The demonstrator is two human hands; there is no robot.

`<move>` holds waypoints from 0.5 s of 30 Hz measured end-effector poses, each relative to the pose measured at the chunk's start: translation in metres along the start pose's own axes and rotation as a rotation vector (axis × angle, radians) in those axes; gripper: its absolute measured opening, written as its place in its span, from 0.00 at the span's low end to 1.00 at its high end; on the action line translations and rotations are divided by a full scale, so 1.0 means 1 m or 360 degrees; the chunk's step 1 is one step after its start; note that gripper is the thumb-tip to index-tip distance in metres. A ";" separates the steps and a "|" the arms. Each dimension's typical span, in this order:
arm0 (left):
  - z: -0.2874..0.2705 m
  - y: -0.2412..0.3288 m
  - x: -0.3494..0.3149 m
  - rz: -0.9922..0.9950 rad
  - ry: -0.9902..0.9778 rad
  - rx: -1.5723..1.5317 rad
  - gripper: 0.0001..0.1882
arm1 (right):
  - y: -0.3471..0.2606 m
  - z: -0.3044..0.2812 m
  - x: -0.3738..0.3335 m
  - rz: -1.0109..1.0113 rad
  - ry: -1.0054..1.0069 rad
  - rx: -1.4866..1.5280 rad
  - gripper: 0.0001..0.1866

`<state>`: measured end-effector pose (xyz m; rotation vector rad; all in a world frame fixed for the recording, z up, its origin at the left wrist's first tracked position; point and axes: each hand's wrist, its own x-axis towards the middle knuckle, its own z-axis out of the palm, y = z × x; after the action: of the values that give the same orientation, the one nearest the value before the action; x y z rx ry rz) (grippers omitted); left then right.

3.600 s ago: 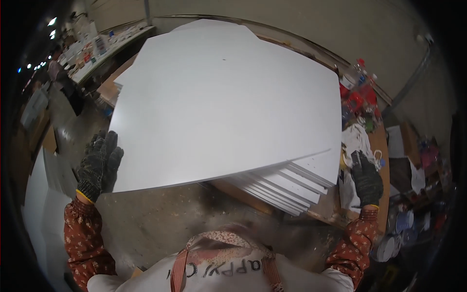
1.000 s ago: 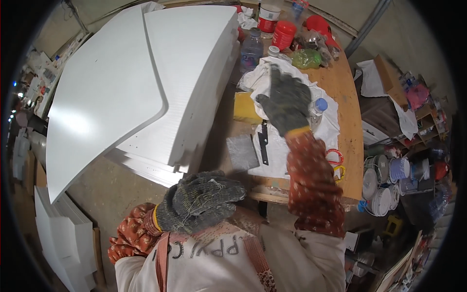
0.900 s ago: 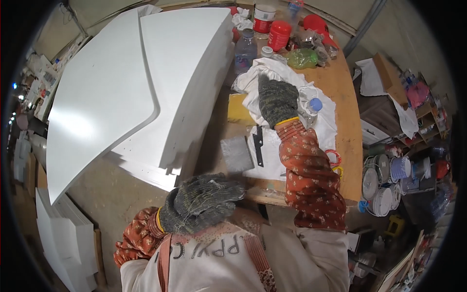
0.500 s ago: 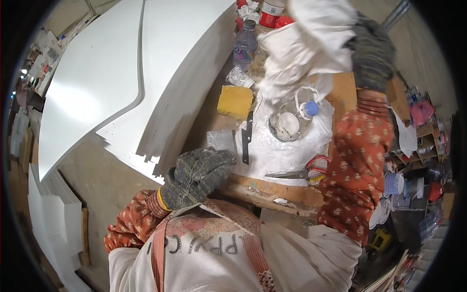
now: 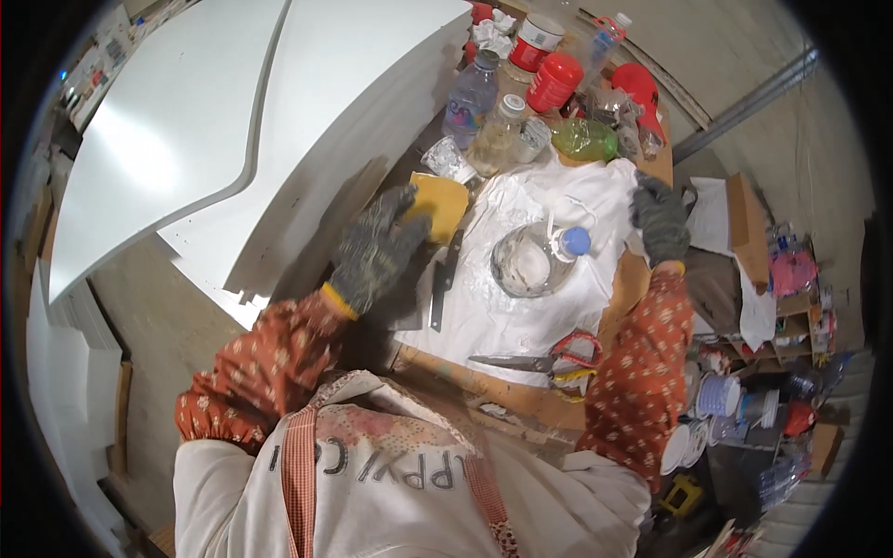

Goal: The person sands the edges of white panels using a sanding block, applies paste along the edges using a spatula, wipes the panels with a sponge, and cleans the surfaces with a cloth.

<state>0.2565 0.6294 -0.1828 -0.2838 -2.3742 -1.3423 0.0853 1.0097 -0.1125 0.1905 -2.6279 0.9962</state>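
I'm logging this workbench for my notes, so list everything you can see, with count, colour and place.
white boards: a stack, white, left of bench
yellow sponge: one, yellow, under left fingertips
knife: one, dark, beside sponge
white cloth: one, white, bench middle
clear bottle: one, blue cap, lying on cloth
scissors: one, red handles, near edge
red containers: several, red, far end
left hand: grey glove, on sponge
right hand: grey glove, at cloth's right edge
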 end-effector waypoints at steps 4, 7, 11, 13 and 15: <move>0.038 -0.002 0.082 -0.0470 0.0070 0.0513 0.21 | -0.013 -0.001 -0.007 -0.0093 -0.0015 -0.0214 0.17; 0.040 0.012 0.122 -0.0801 -0.0107 0.0700 0.22 | -0.070 -0.005 -0.018 -0.0064 -0.0042 -0.0283 0.19; 0.041 0.009 0.141 -0.0494 -0.0007 0.0842 0.23 | -0.097 -0.009 -0.045 -0.0138 -0.0207 -0.0121 0.17; 0.043 0.017 0.130 -0.0384 -0.0037 0.0964 0.24 | -0.081 -0.016 -0.060 -0.0127 -0.0197 0.0151 0.17; 0.051 0.020 0.108 -0.0271 -0.0065 0.1076 0.24 | -0.081 -0.020 -0.076 -0.0134 -0.0164 0.0249 0.17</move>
<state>0.1548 0.6813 -0.1440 0.0900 -2.7631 -0.5260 0.1809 0.9627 -0.0743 0.3962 -2.6081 1.1927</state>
